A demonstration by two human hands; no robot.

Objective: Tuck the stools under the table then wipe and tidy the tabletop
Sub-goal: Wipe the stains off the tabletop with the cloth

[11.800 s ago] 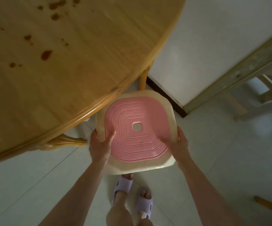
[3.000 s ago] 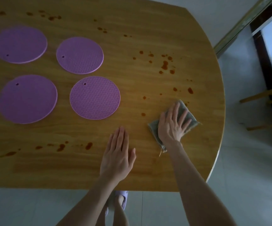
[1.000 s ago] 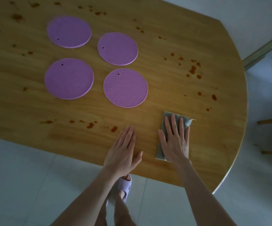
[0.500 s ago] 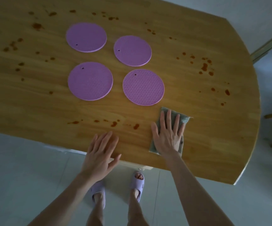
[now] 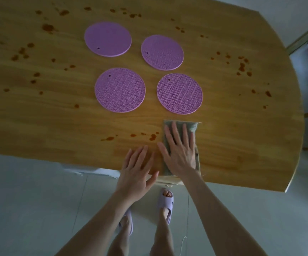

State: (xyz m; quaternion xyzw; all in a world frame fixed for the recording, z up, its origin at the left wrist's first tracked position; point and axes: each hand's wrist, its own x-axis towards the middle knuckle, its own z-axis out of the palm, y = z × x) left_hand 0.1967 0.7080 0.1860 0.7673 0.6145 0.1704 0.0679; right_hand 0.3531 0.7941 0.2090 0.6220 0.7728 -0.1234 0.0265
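My right hand (image 5: 180, 151) lies flat, fingers spread, pressing a grey-green cloth (image 5: 193, 126) onto the wooden table (image 5: 57, 126) near its front edge. Just left of it my left hand (image 5: 137, 173) rests flat on the table edge, fingers apart, holding nothing. Brown stains (image 5: 152, 137) sit directly left of the cloth, and more are scattered at the far left (image 5: 22, 52) and far right (image 5: 241, 66). Several round purple mats (image 5: 119, 90) lie in a square group behind my hands. A cream stool edge (image 5: 169, 181) peeks out under the table.
The rounded right end of the table (image 5: 297, 126) drops off to pale floor tiles (image 5: 29, 200). My feet in lilac slippers (image 5: 166, 200) stand close to the front edge. A dark doorway with a gold frame (image 5: 304, 37) is at the far right.
My right hand has slid the cloth a little leftward along the front edge towards the row of stains; my left hand has shifted right, closer to it. The view has moved left.
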